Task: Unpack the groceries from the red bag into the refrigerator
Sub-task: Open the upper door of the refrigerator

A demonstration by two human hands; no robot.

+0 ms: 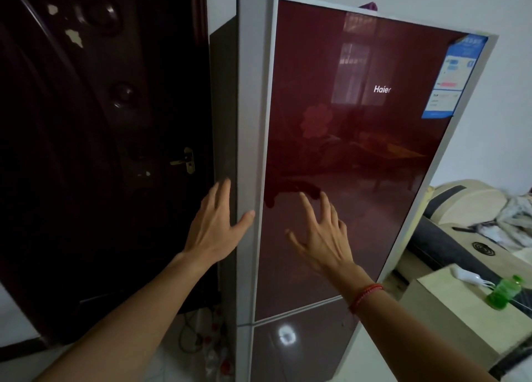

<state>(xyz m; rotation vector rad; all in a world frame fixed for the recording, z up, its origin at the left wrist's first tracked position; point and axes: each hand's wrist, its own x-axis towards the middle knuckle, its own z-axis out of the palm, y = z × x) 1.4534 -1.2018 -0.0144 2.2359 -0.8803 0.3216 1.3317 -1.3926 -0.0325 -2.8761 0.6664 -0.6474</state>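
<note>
at the left edge of the refrigerator door (359,151) the left grip (214,229) rests spread, right grip (322,237) splayed near its slick glass; stiff, probably heavy, pull that edge

Dark-red glossy refrigerator (345,157) upright, doors closed.
</note>
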